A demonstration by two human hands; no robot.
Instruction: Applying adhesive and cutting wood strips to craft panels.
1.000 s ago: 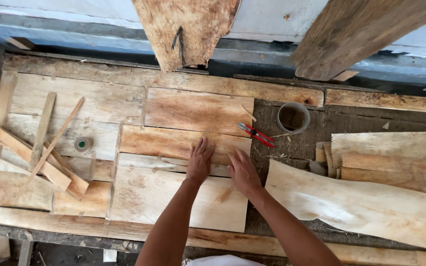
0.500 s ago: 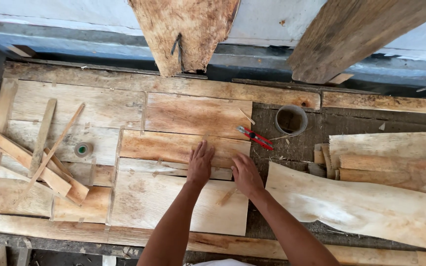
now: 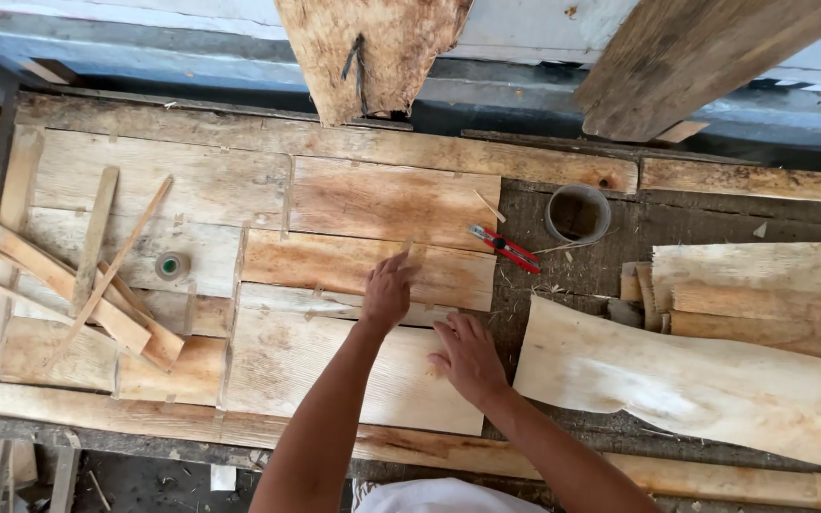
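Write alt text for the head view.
Two bare hands, left hand and right hand, rest flat on pale flat wooden boards laid on a rough wooden workbench. Red-handled pliers and a small round tin lie beyond them.

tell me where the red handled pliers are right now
In the head view the red-handled pliers lie on the workbench, right of centre, just left of the round tin and beyond the right hand.

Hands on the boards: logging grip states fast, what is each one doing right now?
Left hand: open, fingers spread on the reddish middle board, holding nothing.
Right hand: open, flat on the pale front board, holding nothing.
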